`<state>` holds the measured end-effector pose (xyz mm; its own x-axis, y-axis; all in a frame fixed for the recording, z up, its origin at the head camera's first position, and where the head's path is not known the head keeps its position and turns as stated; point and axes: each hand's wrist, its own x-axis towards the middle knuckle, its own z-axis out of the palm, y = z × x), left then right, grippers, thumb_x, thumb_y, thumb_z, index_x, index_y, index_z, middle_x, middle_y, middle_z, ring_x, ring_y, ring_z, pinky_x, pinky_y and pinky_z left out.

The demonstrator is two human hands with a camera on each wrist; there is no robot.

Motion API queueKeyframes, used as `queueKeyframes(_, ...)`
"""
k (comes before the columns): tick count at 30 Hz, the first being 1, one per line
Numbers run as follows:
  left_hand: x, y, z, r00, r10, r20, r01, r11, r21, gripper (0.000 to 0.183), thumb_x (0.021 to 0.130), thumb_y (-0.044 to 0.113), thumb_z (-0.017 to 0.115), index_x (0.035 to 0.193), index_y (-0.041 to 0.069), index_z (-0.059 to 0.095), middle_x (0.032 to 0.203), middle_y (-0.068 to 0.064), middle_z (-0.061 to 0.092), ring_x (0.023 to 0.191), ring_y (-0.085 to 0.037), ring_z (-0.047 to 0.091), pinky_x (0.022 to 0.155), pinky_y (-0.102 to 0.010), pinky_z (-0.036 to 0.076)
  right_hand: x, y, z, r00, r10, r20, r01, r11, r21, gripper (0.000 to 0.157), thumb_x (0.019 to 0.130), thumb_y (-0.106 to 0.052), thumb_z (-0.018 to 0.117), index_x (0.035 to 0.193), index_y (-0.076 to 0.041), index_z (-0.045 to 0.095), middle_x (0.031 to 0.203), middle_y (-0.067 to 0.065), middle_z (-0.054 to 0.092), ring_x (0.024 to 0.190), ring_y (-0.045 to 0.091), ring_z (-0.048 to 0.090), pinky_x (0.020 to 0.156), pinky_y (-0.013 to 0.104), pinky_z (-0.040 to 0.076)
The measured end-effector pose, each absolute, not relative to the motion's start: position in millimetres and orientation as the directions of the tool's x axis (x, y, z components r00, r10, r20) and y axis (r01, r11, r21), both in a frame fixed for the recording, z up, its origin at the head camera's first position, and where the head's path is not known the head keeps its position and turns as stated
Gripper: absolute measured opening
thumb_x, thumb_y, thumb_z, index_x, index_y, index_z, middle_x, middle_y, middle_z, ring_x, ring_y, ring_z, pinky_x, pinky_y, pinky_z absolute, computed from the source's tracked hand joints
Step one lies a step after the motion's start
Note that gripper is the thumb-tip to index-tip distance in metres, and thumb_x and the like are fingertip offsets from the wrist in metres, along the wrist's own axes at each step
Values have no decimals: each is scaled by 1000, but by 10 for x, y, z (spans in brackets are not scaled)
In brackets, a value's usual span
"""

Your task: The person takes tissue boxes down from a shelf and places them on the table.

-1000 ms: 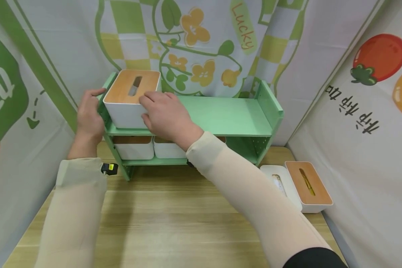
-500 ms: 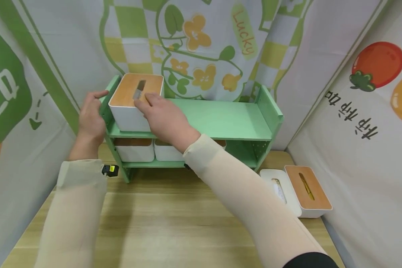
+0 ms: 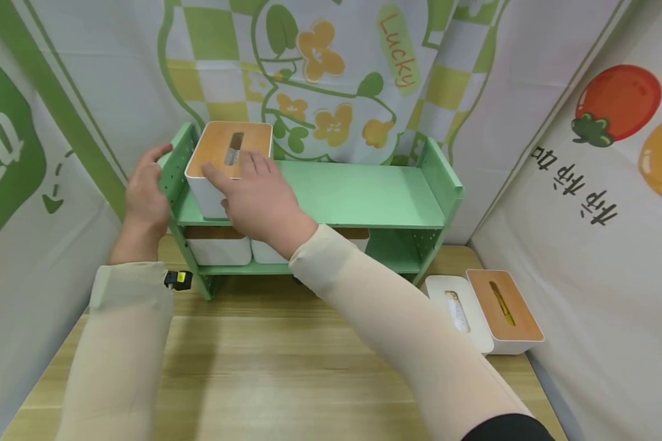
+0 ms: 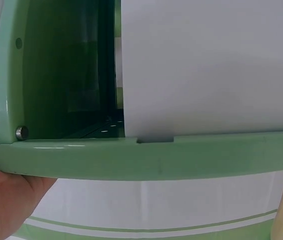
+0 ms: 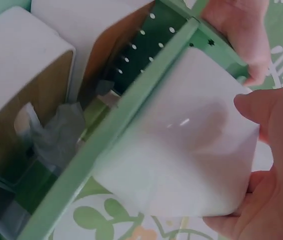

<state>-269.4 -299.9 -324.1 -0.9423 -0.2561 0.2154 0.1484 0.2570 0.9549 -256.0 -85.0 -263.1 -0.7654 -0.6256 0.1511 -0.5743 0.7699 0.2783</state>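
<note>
Well, in the head view, a white box (image 3: pixel 206 199) sits at the left end of the green shelf's (image 3: pixel 358 196) top. The right hand (image 3: pixel 262 202) touches it, fingers loose and straight over the wooden lid (image 3: pixel 212 153). The left hand (image 3: pixel 146 193) is at the shelf's side. The left wrist view hides those fingertips, so I can't tell if they grip. The right wrist view shows more boxes (image 5: pixel 19 82) underneath.

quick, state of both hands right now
Left hand: touching the light-green shelf's left side panel; grip can't be told.
Right hand: open, fingers spread on the white box with wood-coloured lid.
</note>
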Motion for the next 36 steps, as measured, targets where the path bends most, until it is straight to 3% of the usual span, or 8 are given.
queueKeyframes(2, -2692, -2999, -3242, -942, -261, 213, 149, 244, 958, 56, 104, 26, 14, 153, 32, 40, 123, -4, 43, 79, -17, 51, 56, -25, 49, -2554, -886, -2657, -769, -623, 145, -564, 767, 306, 59, 106, -45, 37, 159, -44, 10, 158, 22, 26, 146, 34, 19, 116, 44, 17)
queueKeyframes(10, -2694, -2965, -3242, -940, -277, 198, 132, 240, 962, 55, 104, 27, 15, 152, 34, 41, 124, -4, 42, 83, -17, 49, 59, -25, 48, -2555, -810, -2638, -790, -600, 124, -555, 786, 272, 66, 105, -15, 41, 158, -45, 16, 156, 25, 27, 145, 35, 21, 116, 45, 16)
queueKeyframes(15, -2676, -2942, -3229, -941, -272, 203, 132, 256, 957, 56, 104, 28, 13, 153, 35, 39, 134, -5, 39, 84, -17, 47, 62, -26, 47, -2523, -740, -2592, -824, -552, 131, -516, 825, 231, 62, 99, -14, 46, 152, -43, 30, 147, 24, 40, 139, 37, 29, 114, 48, 21)
queueKeyframes(18, -2677, -2952, -3236, -939, -272, 212, 139, 265, 954, 55, 104, 28, 13, 153, 35, 39, 132, -4, 41, 81, -16, 46, 61, -26, 45, -2518, -760, -2573, -848, -515, 127, -486, 850, 203, 56, 98, -23, 48, 149, -41, 33, 148, 26, 38, 140, 40, 28, 114, 50, 20)
queueKeyframes(23, -2681, -2998, -3248, -938, -280, 202, 138, 233, 963, 55, 105, 28, 14, 152, 34, 42, 118, -3, 44, 69, -14, 44, 51, -24, 43, -2550, -848, -2588, -875, -476, 84, -455, 870, 190, 60, 103, -42, 41, 157, -45, 14, 156, 34, 18, 146, 45, 13, 116, 52, 10)
queueKeyframes(26, -2683, -3005, -3251, -939, -278, 204, 140, 235, 962, 55, 105, 28, 14, 152, 35, 41, 121, -2, 43, 73, -15, 45, 53, -25, 44, -2569, -869, -2603, -879, -470, 82, -441, 866, 234, 61, 106, -34, 35, 157, -47, 6, 155, 36, 17, 145, 47, 13, 116, 53, 10)
queueKeyframes(30, -2685, -2986, -3242, -943, -264, 204, 142, 236, 961, 54, 105, 29, 15, 152, 36, 41, 124, -4, 42, 76, -17, 45, 55, -27, 45, -2577, -841, -2609, -880, -465, 93, -431, 867, 251, 65, 104, -16, 31, 157, -47, 9, 153, 37, 21, 143, 47, 18, 116, 53, 13)
queueKeyframes(36, -2677, -2963, -3248, -940, -273, 207, 132, 267, 955, 55, 104, 29, 13, 152, 37, 39, 127, -3, 41, 78, -16, 44, 57, -27, 44, -2560, -754, -2621, -879, -465, 102, -436, 873, 219, 70, 101, -13, 42, 157, -46, 14, 152, 37, 23, 142, 48, 20, 115, 54, 14)
